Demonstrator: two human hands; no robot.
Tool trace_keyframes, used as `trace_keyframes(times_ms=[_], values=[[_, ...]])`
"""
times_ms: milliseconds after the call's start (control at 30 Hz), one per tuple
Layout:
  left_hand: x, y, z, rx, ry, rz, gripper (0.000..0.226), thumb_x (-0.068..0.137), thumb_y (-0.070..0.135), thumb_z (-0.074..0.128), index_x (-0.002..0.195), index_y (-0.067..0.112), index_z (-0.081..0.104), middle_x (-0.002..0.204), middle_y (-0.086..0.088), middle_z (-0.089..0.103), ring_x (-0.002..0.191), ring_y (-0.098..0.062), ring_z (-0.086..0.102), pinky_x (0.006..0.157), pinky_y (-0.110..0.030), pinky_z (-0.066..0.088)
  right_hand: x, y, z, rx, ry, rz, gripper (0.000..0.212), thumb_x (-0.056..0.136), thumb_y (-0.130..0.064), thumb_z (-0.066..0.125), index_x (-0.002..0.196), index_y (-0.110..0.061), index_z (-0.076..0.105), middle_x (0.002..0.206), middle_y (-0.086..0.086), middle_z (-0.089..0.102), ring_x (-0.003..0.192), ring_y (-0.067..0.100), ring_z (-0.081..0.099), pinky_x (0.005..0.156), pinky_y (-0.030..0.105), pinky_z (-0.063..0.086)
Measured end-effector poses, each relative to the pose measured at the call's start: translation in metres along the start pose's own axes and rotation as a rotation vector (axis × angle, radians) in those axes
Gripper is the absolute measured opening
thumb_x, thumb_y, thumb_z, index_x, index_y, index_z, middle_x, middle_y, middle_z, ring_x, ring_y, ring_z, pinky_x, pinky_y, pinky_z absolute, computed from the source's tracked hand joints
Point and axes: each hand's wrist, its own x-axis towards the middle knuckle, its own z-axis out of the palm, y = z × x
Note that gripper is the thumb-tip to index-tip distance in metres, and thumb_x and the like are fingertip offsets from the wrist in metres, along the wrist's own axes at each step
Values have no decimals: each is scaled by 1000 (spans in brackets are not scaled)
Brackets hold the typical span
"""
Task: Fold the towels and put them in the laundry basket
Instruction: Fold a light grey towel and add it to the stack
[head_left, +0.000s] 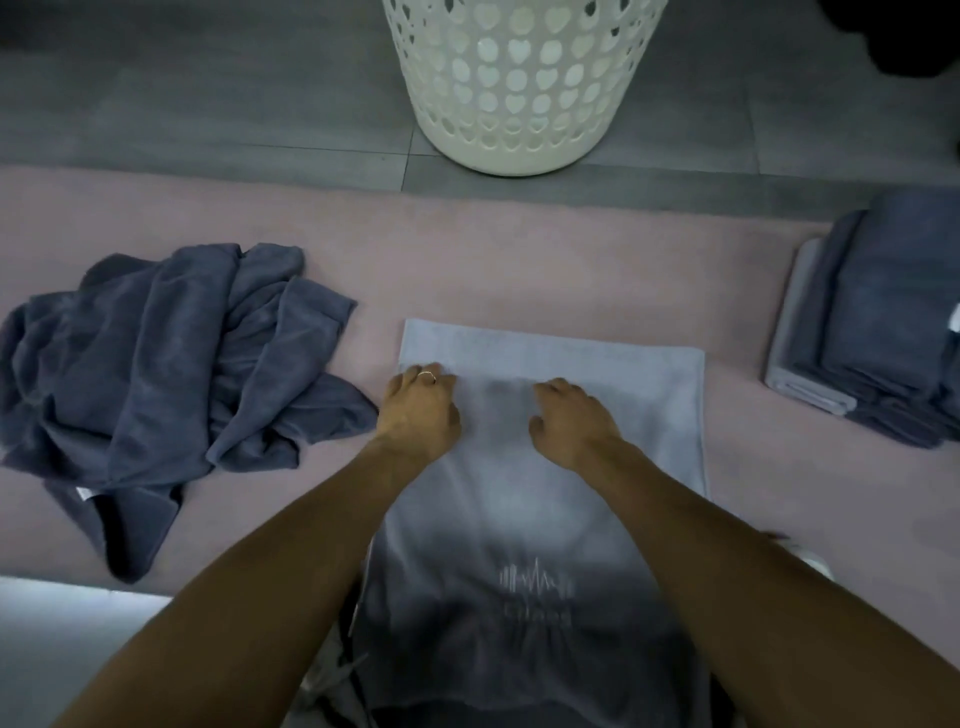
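A light blue towel (613, 374) lies flat on the pink surface in front of me. My left hand (420, 410), with a ring on one finger, rests on the towel's left edge, its fingers bent down onto the cloth. My right hand (569, 421) presses on the middle of the same towel, fingers bent downward. The cloth shows no lifted fold under either hand. A white laundry basket (519, 88) with heart-shaped holes stands on the grey floor beyond the towel. A crumpled pile of dark blue towels (171, 358) lies to the left.
A stack of folded dark blue and light towels (878, 322) sits at the right edge of the pink surface (519, 260). Grey floor tiles (208, 104) run behind. My grey shirt with a printed logo (535, 582) fills the lower middle.
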Motion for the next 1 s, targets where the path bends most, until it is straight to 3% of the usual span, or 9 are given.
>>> trace_keyframes(times_ms=[67, 200, 300, 400, 533, 667, 767, 867, 1000], values=[[-31, 11, 0, -81, -24, 63, 42, 90, 18, 47, 130, 13, 56, 131, -9, 55, 121, -29, 49, 102, -35, 38, -38, 11, 0, 143, -8, 20, 37, 96, -22, 47, 130, -10, 51, 132, 12, 53, 119, 29, 52, 96, 33, 45], [-98, 41, 8, -345, -15, -9, 40, 85, 26, 41, 111, 8, 67, 106, -14, 65, 99, -34, 61, 85, -39, 50, -124, 35, 12, 366, 66, 153, 26, 91, -17, 54, 114, -14, 64, 117, 7, 65, 105, 23, 61, 89, 30, 50], [-149, 72, 23, -431, -12, 16, 25, 89, 14, 52, 107, 9, 69, 101, -13, 66, 94, -32, 62, 82, -40, 52, -183, 57, 31, 398, 107, 286, 19, 90, -18, 56, 105, -14, 67, 111, 4, 68, 103, 22, 62, 89, 29, 50], [-193, 99, 42, -482, -28, 89, 20, 88, 14, 54, 100, 15, 70, 100, -7, 68, 92, -27, 63, 81, -37, 52, -228, 77, 59, 391, 38, 394, 13, 90, -18, 56, 96, -14, 66, 108, 5, 68, 104, 24, 62, 88, 27, 46], [-231, 129, 61, -481, -80, 146, 22, 85, 17, 52, 98, 16, 70, 102, -3, 70, 97, -24, 63, 82, -35, 52, -266, 89, 94, 434, -23, 530, 20, 90, -13, 53, 105, -9, 65, 116, 10, 65, 110, 28, 59, 89, 26, 44], [-252, 146, 76, -421, -93, 197, 25, 87, 13, 55, 106, 16, 70, 110, -2, 69, 103, -23, 61, 87, -32, 50, -290, 88, 122, 559, 109, 680, 33, 90, -11, 50, 121, -1, 53, 124, 20, 57, 113, 37, 56, 93, 35, 45], [-264, 150, 86, -338, -145, 244, 21, 89, 16, 55, 104, 16, 70, 108, -3, 67, 101, -23, 60, 86, -31, 49, -297, 91, 138, 604, 177, 708, 34, 87, -17, 52, 119, -6, 56, 122, 19, 58, 105, 37, 58, 88, 37, 47], [-271, 155, 91, -285, -164, 286, 18, 90, 16, 55, 101, 15, 69, 105, -4, 65, 101, -23, 58, 86, -30, 45, -297, 96, 146, 635, 59, 683, 36, 85, -28, 56, 117, -12, 63, 113, 13, 67, 100, 32, 65, 86, 36, 53], [-269, 165, 89, -242, -205, 299, 22, 91, 17, 55, 109, 15, 68, 112, -4, 63, 106, -22, 56, 89, -26, 43, -290, 102, 150, 637, -40, 663, 33, 87, -18, 59, 118, -6, 60, 116, 13, 65, 105, 31, 64, 80, 29, 49]])
